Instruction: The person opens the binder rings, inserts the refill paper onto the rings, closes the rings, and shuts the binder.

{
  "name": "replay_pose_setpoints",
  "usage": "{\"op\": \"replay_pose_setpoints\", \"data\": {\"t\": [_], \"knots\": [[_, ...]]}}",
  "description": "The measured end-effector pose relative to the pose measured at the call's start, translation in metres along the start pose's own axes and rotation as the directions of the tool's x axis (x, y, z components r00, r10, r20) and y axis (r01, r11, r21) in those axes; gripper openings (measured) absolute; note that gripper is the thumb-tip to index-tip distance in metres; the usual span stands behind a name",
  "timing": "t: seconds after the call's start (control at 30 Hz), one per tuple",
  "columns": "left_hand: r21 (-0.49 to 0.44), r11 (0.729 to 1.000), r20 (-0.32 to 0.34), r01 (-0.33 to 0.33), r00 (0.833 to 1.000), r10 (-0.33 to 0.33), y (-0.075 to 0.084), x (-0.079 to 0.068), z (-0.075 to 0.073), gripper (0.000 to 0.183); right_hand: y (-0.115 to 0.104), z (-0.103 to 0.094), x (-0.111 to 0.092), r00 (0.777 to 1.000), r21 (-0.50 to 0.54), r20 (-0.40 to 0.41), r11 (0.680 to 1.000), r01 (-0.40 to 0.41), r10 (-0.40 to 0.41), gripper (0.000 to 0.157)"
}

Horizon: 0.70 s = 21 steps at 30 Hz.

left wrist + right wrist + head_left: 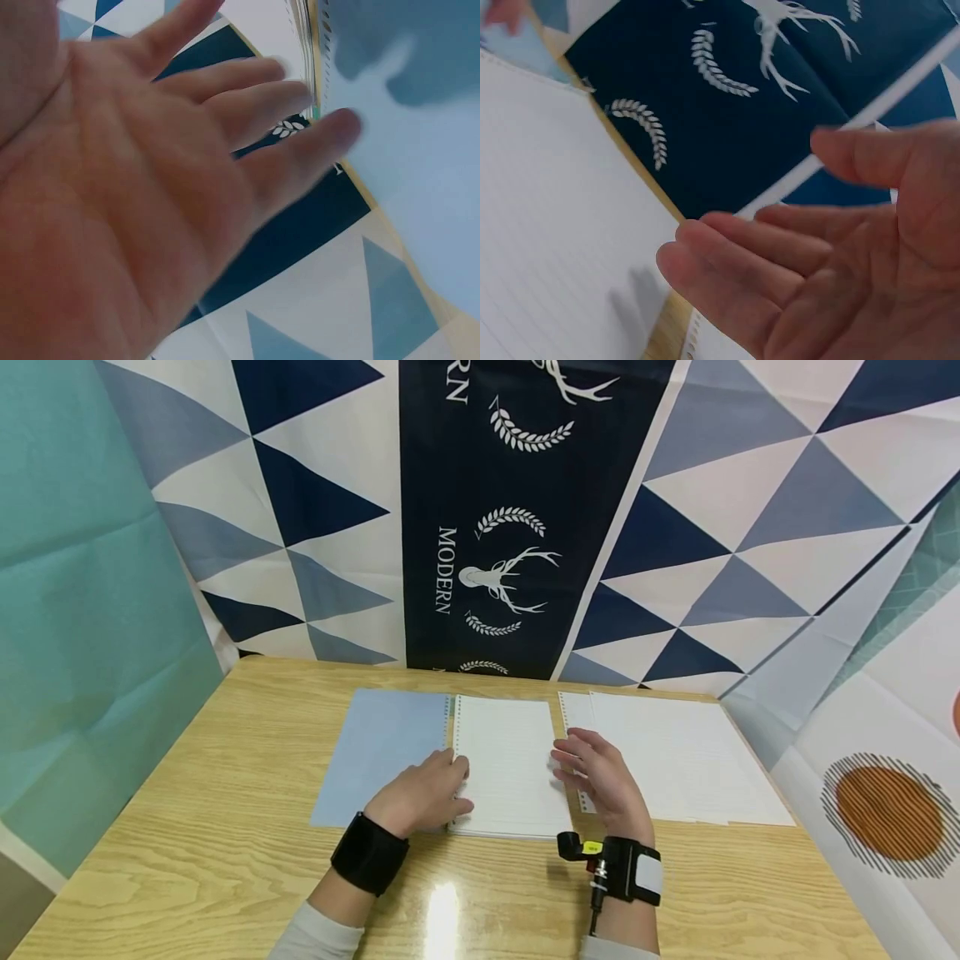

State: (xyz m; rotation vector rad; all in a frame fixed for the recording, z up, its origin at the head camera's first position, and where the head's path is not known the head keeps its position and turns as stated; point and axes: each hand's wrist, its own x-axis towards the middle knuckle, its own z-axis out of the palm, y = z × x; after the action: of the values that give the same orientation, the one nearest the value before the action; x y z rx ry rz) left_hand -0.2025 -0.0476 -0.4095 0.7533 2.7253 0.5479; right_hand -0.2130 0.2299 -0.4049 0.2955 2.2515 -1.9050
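Note:
A stack of white lined paper, with punched holes down its left edge, lies in the middle of the table. Just left of it is a light blue cover, also punched along the edge facing the stack. My left hand is over the place where cover and stack meet; its fingers spread loosely and grip nothing. At the stack's right edge, my right hand is held with palm turned inward, fingers slightly bent and thumb apart, holding nothing. Its shadow falls on the paper in the right wrist view.
Loose white punched sheets overlap one another to the right, partly behind my right hand. A patterned cloth hangs along the table's back edge. The wooden table extends to the left and in front.

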Motion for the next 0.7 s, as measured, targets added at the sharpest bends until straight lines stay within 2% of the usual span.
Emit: {"op": "replay_pose_setpoints", "data": {"t": [0.07, 0.13, 0.2, 0.27, 0.37, 0.4, 0.5, 0.57, 0.7], "knots": [[0.021, 1.0, -0.033, -0.011, 0.999, 0.012, 0.001, 0.002, 0.0, 0.044, -0.003, 0.009, 0.002, 0.999, -0.099, 0.035, 0.995, 0.028, -0.024, 0.062], [0.041, 0.999, -0.053, -0.008, 0.999, 0.01, 0.001, 0.004, 0.001, 0.055, -0.007, 0.019, 0.003, 0.997, -0.278, 0.053, 0.958, 0.064, -0.051, 0.064], [0.044, 0.999, -0.06, 0.012, 0.998, -0.01, 0.001, 0.005, 0.001, 0.063, -0.012, 0.03, 0.003, 0.995, -0.456, 0.062, 0.885, 0.095, -0.075, 0.066], [0.049, 0.998, -0.077, 0.029, 0.997, -0.025, 0.002, 0.006, 0.002, 0.065, -0.017, 0.041, 0.003, 0.991, -0.597, 0.083, 0.791, 0.136, -0.107, 0.07], [0.06, 0.998, -0.109, 0.029, 0.994, -0.023, 0.001, 0.005, 0.004, 0.065, -0.019, 0.056, 0.002, 0.981, -0.731, 0.121, 0.655, 0.19, -0.15, 0.073], [0.062, 0.998, -0.112, 0.03, 0.993, -0.023, 0.001, 0.004, 0.004, 0.065, -0.019, 0.059, 0.002, 0.978, -0.775, 0.139, 0.597, 0.207, -0.159, 0.073], [0.064, 0.997, -0.1, 0.043, 0.994, -0.036, -0.001, 0.002, 0.006, 0.064, -0.012, 0.064, 0.0, 0.975, -0.868, 0.172, 0.447, 0.218, -0.142, 0.073], [0.053, 0.996, -0.078, 0.07, 0.995, -0.065, -0.002, 0.001, 0.007, 0.064, -0.005, 0.064, -0.003, 0.975, -0.897, 0.201, 0.383, 0.222, -0.096, 0.073], [0.0, 0.99, -0.024, 0.14, 0.99, -0.14, -0.003, -0.001, 0.007, 0.066, 0.007, 0.061, -0.007, 0.961, -0.905, 0.275, 0.327, 0.273, -0.041, 0.075]]}}
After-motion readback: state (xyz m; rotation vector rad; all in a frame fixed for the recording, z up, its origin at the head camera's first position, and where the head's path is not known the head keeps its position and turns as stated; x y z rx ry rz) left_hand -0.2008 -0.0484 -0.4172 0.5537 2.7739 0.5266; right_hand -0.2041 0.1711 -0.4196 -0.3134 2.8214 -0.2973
